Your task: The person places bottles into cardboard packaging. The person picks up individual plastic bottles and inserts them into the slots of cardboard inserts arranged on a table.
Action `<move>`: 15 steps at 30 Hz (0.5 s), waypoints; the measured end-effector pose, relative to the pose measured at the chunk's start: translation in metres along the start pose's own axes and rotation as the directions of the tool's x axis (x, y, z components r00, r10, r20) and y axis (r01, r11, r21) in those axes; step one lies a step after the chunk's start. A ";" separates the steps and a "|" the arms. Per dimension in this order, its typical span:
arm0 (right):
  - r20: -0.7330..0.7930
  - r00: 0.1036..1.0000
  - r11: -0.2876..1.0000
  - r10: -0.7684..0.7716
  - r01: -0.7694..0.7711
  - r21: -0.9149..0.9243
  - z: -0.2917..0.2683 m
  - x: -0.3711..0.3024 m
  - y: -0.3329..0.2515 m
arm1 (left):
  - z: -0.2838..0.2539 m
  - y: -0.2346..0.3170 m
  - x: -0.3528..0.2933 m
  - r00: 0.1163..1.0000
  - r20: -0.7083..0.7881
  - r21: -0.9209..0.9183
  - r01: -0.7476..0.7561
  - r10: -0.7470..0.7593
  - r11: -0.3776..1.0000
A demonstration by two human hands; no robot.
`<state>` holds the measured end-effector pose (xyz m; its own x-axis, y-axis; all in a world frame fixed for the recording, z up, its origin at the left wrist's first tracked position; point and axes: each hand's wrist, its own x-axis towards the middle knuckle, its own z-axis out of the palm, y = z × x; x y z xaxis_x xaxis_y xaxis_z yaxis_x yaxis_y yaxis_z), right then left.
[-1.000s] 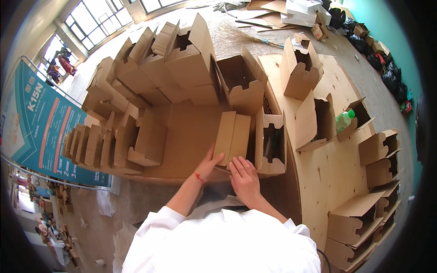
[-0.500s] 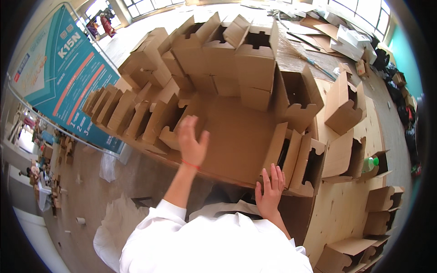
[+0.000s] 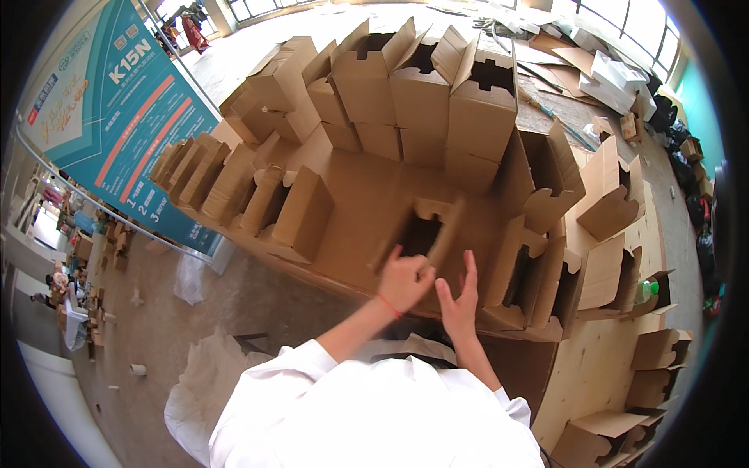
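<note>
An open brown cardboard box (image 3: 422,232), blurred by motion, stands over the middle of the cardboard-covered surface. My left hand (image 3: 406,282), with a red string at its wrist, is closed on the near edge of this box. Just right of it, my right hand (image 3: 460,303) is open, thumb and fingers apart and holding nothing. Left of my hands, a row of open boxes (image 3: 301,217) runs along the near edge. To the right, another pair of open boxes (image 3: 511,269) stands close to my right hand.
Taller stacked boxes (image 3: 425,101) line the far side. More open boxes (image 3: 608,273) stand on the plywood (image 3: 585,366) at right, one holding a green bottle (image 3: 646,292). A teal banner (image 3: 117,117) rises at left. A broom (image 3: 573,132) and scrap cardboard lie behind.
My left hand has moved right and taken a box from the end of the left row to the middle. My right hand remains near the front edge, fingers apart. The view has shifted slightly.
</note>
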<state>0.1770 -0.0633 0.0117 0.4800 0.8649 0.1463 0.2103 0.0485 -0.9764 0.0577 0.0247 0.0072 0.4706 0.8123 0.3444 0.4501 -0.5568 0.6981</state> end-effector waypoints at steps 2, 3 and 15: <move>-0.072 0.997 0.979 0.020 -0.005 0.203 0.004 0.005 0.009 | 0.010 0.013 -0.008 0.982 0.186 -0.078 -0.004 0.019 0.997; -0.103 0.995 0.996 -0.007 0.017 0.088 0.001 0.007 0.008 | 0.008 0.020 -0.010 0.973 0.223 -0.130 -0.031 0.059 0.991; -0.226 0.972 0.986 -0.070 0.033 -0.164 -0.010 0.005 0.005 | -0.192 -0.133 0.024 0.888 -0.450 0.314 0.262 -0.099 0.913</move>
<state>0.1890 -0.0640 0.0094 0.6439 0.7243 0.2467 0.3631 -0.0055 -0.9317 -0.1365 0.1513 0.0426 0.0314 0.8544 0.5186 0.7723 -0.3502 0.5301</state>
